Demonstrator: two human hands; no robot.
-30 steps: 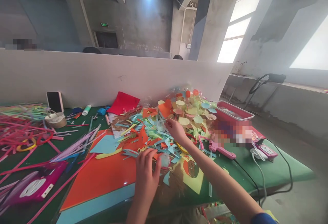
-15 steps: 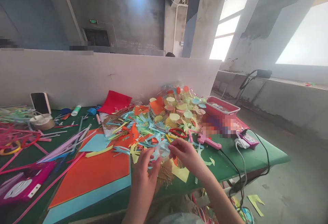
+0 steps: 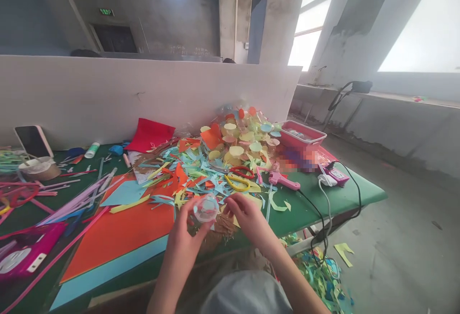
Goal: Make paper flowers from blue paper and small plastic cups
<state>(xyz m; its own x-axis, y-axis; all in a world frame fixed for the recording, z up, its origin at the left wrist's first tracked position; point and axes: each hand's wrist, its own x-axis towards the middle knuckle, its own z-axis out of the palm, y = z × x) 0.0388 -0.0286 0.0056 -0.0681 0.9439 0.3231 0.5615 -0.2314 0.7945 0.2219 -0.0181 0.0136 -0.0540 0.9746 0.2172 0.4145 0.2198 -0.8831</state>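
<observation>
A small clear plastic cup [image 3: 206, 208], its round end facing up, sits between the thumb and fingers of my left hand [image 3: 185, 230]. Just right of it is my right hand [image 3: 246, 215], apart from the cup, with thumb and fingers drawn together; whatever they pinch, if anything, is hidden. Below the hands lies a brown fibrous patch [image 3: 223, 225] at the table's near edge. Beyond them are scissors with yellow handles [image 3: 237, 184], a red-handled pair [image 3: 243, 171] and a pink glue gun [image 3: 283, 180] with its cord trailing right.
Paper scraps [image 3: 194, 175] cover the middle of the green table [image 3: 338, 203]. Behind them rises a pile of clear cups with paper discs [image 3: 237, 151]. A pink basket [image 3: 304, 134] stands right, orange paper sheets [image 3: 122, 232] lie left, and a white board [image 3: 143, 93] closes off the back.
My view has tilted down and shifted right. The right hand has come away from the cup, which stays in my left hand and now shows its round end more plainly.
</observation>
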